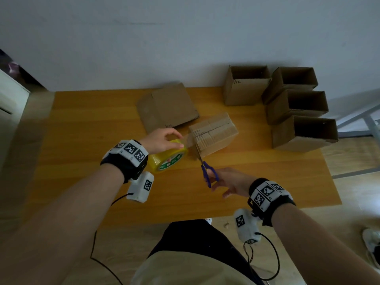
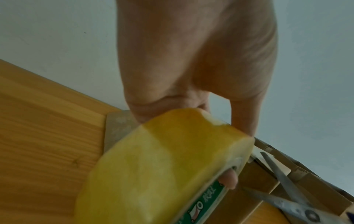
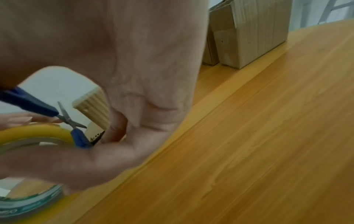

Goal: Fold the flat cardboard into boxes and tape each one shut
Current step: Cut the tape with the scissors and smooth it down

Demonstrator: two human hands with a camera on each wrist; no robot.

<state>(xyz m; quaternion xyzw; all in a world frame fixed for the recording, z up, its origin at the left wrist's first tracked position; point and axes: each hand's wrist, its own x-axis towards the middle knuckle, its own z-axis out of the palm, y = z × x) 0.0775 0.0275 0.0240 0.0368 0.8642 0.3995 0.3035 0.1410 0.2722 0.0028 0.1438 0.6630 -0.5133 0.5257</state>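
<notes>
- Yellow roll of packing tape (image 1: 168, 156) sits gripped in my left hand (image 1: 162, 140), just at nine o'clock of the small brown cardboard box (image 1: 213, 134) mid-table.
- Tape strip (image 1: 190, 140) bridges roll and box (pulled taut, I judge).
- My right hand (image 1: 230, 182), at five o'clock, grips blue-handled scissors (image 1: 206, 171), blades parted, pointing toward the strip.

on the table (image 1: 82, 182): flat cardboard (image 1: 166, 108) at the back centre; closed box (image 1: 216, 134) just before it to the right; tape roll (image 1: 168, 157) left of that box, scissors (image 1: 207, 171) before it; four open boxes (image 1: 296, 108) far right.
</notes>
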